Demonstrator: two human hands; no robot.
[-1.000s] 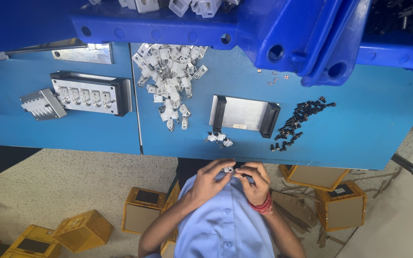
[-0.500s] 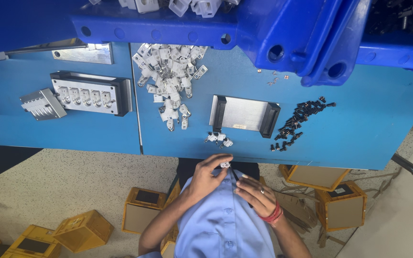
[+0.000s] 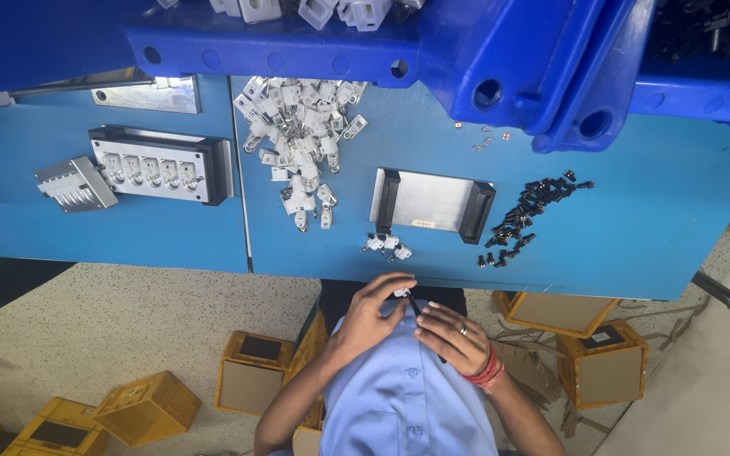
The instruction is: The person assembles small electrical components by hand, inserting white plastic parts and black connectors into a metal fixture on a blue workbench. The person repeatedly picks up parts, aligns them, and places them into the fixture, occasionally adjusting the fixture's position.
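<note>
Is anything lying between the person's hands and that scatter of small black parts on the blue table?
Nothing visible blocks the way. The left hand and right hand sit below the table edge; bare blue tabletop lies between them and the small black parts. The grey metal plate sits just left of that path.

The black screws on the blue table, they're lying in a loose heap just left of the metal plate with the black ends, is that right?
Not quite: the black screws lie in a loose heap on the blue table, but to the right of the metal plate with the black ends, not left of it. The head view shows this. On the plate's left are white plastic parts.
</note>
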